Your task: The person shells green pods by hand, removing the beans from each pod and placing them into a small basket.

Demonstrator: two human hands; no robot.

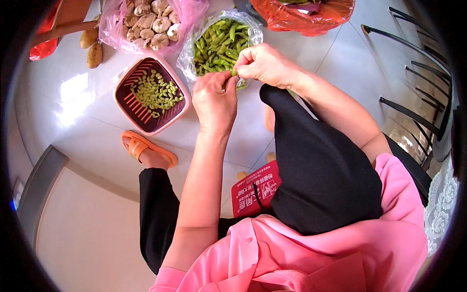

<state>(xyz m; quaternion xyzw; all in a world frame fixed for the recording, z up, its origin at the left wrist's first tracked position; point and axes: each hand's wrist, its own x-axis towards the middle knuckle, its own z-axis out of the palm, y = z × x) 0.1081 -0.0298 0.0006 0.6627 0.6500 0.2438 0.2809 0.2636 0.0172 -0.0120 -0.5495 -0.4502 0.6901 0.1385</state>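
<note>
Just over the near edge of a clear plastic bag [186,61], my two hands meet at their fingertips. A small green soybean pod [234,72] shows between them, mostly covered by the fingers. My left hand [212,100] is closed, with thumb and forefinger pinching one side of it. From the other side my right hand [262,64] pinches it too. Inside the bag lies a heap of green soybean pods [219,44]. Left of my left hand stands a pink and dark plastic basket [127,116], with shelled green soybeans [154,92] spread over its bottom.
A pink bag [114,36] of garlic bulbs [158,24] sits at the back. Potatoes [94,56] lie to its left. A red bag [311,22] is at the back right. Black metal legs [413,73] stand at the right. My orange slipper [146,146] is near the basket.
</note>
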